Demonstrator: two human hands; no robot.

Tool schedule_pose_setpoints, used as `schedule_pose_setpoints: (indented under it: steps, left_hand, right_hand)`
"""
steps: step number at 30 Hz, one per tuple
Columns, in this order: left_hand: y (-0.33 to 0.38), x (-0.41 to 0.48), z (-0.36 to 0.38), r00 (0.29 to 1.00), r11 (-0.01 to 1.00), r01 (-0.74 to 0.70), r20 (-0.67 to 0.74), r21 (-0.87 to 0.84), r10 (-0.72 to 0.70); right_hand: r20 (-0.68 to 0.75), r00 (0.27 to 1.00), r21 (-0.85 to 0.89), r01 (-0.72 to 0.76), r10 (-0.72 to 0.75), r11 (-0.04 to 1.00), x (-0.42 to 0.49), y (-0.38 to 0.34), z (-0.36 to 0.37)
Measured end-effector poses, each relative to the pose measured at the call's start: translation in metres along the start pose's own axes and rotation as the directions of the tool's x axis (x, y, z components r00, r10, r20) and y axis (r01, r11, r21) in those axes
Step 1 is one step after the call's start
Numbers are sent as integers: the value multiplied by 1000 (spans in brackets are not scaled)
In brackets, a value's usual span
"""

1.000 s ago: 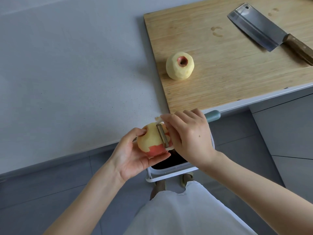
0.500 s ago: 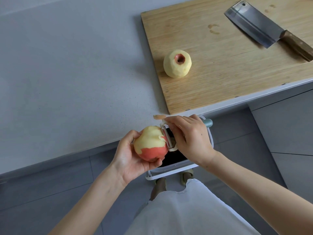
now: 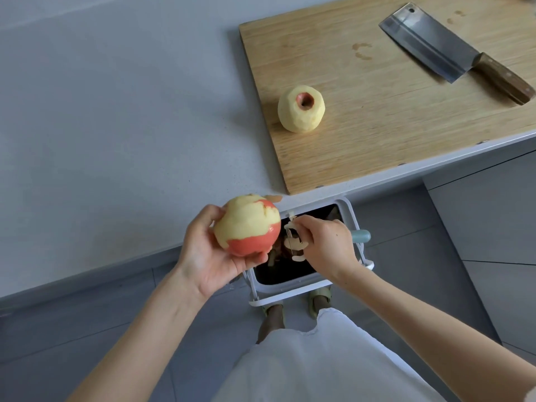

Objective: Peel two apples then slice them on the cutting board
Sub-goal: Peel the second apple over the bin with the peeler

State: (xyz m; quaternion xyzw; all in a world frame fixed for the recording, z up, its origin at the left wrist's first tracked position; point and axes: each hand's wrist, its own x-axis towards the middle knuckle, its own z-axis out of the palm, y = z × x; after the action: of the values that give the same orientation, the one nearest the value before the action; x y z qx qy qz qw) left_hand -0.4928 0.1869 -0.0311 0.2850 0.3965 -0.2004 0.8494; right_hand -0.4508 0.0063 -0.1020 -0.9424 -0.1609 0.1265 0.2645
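**Second apple half peeled over the bin**

The right hand (image 3: 324,245) hides most of the peeler (image 3: 361,236). Only the rounded teal handle end shows, pointing right, so the tool's long axis runs roughly left to right. The blade end is hard to make out behind a pale, curling peel strip (image 3: 294,245). This grip is curled tight round the handle.

The left hand (image 3: 208,253) cups the half-peeled apple (image 3: 248,224) from below and behind, its grip wrapped round the fruit, just off the edge of the grey bench (image 3: 116,111). The top of the apple is faceted yellow flesh. A smooth red band of skin rings its lower part.

Both hands partly cover the white-rimmed bin (image 3: 353,216), whose dark contents cannot be read.

The peeled apple (image 3: 301,108) stands on the wooden cutting board (image 3: 377,126), its red-ringed hollow facing up. The frame cuts off the board's far and right edges. The steel cleaver (image 3: 429,42) lies flat on the board and runs diagonally, with its wooden handle toward the lower right.
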Motion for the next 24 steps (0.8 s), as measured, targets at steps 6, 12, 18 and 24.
schedule_pose_setpoints:
  steps: [6,12,18,24]
  left_hand:
    - [-3,8,-10,997,973,-59,-43,224,70]
    - [-1,13,-15,998,960,-42,-37,277,55]
    - [0,14,-17,996,974,66,-71,216,-52]
    - [-8,14,-14,994,992,107,-40,70,-104]
  right_hand:
    - [312,933,-345,-65,180,936,16,-5,-18]
    - [336,922,-603,53,193,796,16,-7,-25]
    - [218,964,-415,234,-154,879,22,11,-23]
    - [213,972,-217,146,-99,965,16,4,-33]
